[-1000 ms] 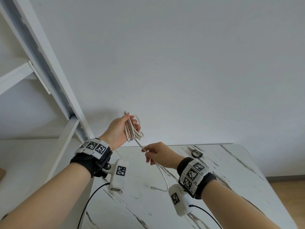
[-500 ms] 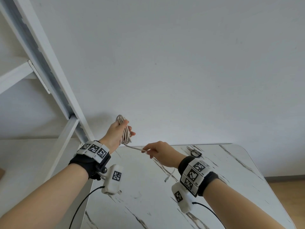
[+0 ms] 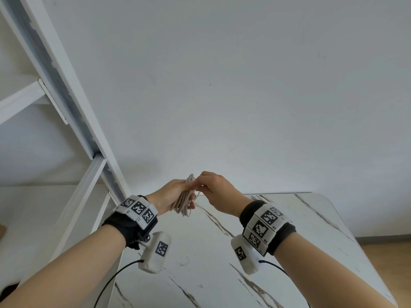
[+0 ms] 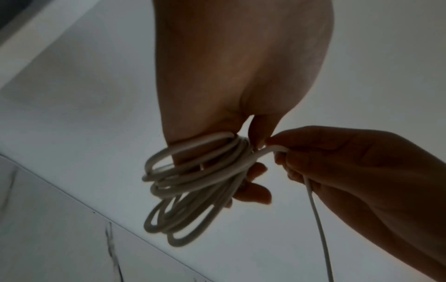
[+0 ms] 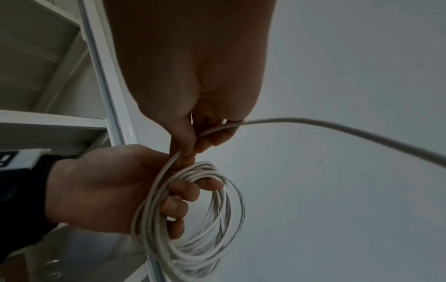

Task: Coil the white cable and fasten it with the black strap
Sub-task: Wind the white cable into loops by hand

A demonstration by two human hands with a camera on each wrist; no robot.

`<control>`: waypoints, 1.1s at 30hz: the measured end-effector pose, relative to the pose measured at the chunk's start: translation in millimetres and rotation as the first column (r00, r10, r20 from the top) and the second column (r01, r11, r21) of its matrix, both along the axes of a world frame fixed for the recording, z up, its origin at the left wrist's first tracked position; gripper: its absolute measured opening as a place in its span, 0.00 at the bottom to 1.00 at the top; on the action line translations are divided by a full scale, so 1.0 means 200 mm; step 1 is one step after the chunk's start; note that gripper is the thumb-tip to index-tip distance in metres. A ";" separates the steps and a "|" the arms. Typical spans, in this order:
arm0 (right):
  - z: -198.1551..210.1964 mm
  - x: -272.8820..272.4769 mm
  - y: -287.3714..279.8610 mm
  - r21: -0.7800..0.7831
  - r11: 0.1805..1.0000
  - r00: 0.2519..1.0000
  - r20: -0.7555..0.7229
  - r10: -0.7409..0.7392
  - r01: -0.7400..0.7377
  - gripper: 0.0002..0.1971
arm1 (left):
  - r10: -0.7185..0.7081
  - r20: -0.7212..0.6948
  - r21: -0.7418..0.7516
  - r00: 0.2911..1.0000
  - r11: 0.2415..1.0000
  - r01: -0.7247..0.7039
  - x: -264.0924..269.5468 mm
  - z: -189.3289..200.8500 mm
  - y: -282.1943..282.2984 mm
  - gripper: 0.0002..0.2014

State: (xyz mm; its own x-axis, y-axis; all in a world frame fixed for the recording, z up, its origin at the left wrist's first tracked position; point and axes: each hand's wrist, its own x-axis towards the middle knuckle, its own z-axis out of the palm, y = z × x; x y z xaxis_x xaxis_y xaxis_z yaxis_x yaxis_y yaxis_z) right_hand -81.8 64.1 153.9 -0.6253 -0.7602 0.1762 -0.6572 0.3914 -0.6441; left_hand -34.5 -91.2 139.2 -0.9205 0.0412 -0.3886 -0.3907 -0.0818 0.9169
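My left hand (image 3: 178, 195) grips the white cable (image 3: 185, 202), wound into a coil of several loops (image 4: 193, 181) round its fingers, above the table's far left edge. My right hand (image 3: 201, 185) meets it from the right and pinches the loose strand (image 5: 169, 167) between thumb and fingertips right at the coil (image 5: 205, 219). The free tail (image 5: 337, 126) runs back past my right palm and hangs down (image 4: 318, 229). The black strap is not visible in any view.
A marble-patterned white table (image 3: 222, 263) lies below both hands, its right edge rounded at the far corner. A white metal shelf frame (image 3: 66, 90) slants up on the left. A plain white wall (image 3: 244, 85) stands behind.
My right hand has moved up and left, from drawing the strand out over the table to touching the coil. The loose tail has shortened and left the tabletop. The left hand lowered slightly.
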 end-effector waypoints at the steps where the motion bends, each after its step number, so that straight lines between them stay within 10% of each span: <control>1: 0.01 0.00 0.01 -0.020 1.000 1.000 0.021 -0.009 0.009 0.11 | -0.016 0.013 0.009 1.000 1.000 0.016 0.00 0.00 0.00 0.15; 11: 0.05 -0.06 0.08 -0.065 0.991 0.989 0.096 -0.114 0.121 0.06 | -0.160 0.165 0.065 0.973 0.986 0.151 0.03 0.03 -0.03 0.28; 18: 0.03 -0.09 0.10 -0.048 0.983 0.976 0.132 -0.170 0.178 0.07 | -0.207 0.087 -0.056 0.974 0.976 0.213 0.05 0.09 0.00 0.23; 33: -0.05 -0.10 0.14 -0.109 0.925 0.886 0.348 -0.307 0.363 0.06 | -0.098 0.014 0.191 0.995 0.977 0.093 0.02 0.12 -0.03 0.19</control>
